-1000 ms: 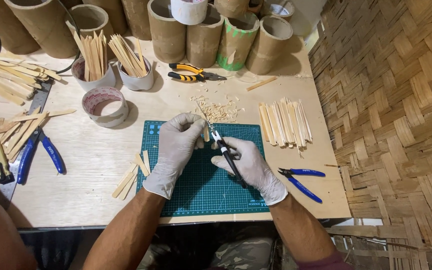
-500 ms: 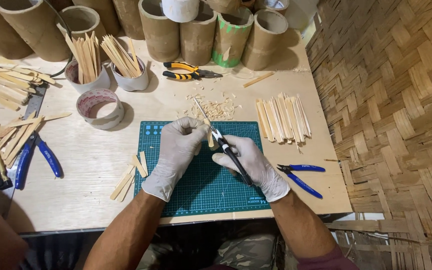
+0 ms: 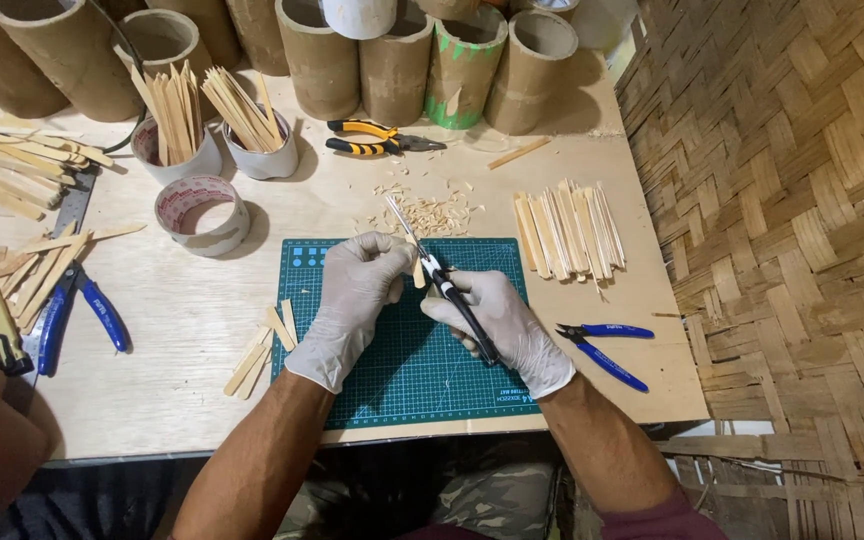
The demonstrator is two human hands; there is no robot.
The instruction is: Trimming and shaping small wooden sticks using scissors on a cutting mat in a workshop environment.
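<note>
Setting: a pale plywood table beside a woven bamboo wall; everything below is placed relative to the green cutting mat at the table's near edge.
Left hand: the gloved left hand is over the mat's upper left part, fingers pinched on a small wood piece held just above the mat's top half.
Right hand: the gloved right hand is over the mat's right half, wrapped around a knife with a black handle; its thin blade points up past the mat's far edge and crosses the wood piece.
Shavings: a scatter of wood chips lies just beyond the mat's far edge.
Right of mat: a row of flat sticks lies near the upper right corner, and blue cutters rest just off the right edge.
Left of mat: a few short sticks touch its left edge; farther left are a tape roll, blue pliers and loose strips.
Behind mat: orange pliers, two white cups filled with sticks, and a row of cardboard tubes.
</note>
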